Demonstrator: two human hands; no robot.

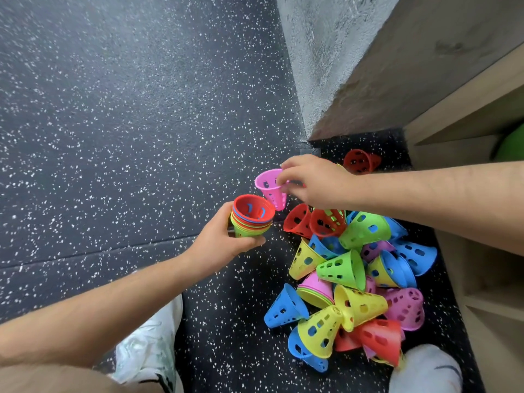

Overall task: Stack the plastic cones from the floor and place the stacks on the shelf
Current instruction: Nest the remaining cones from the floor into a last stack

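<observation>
My left hand (224,239) grips a short stack of nested cones (251,219), red on top with blue, yellow and green rims below, its open end facing up. Just to its upper right, my right hand (314,182) pinches the rim of a single pink cone (269,191), held wide end up and almost touching the stack. A heap of loose cones (354,285) in red, green, blue, yellow and pink lies on the floor below my right arm. One red cone (360,161) lies apart, near the wall corner.
The dark speckled floor (127,137) stretches to the left. A grey concrete wall (326,66) meets a wooden shelf unit (482,123) at the right, with something green (510,148) inside it. My white shoes (150,350) stand on either side of the heap.
</observation>
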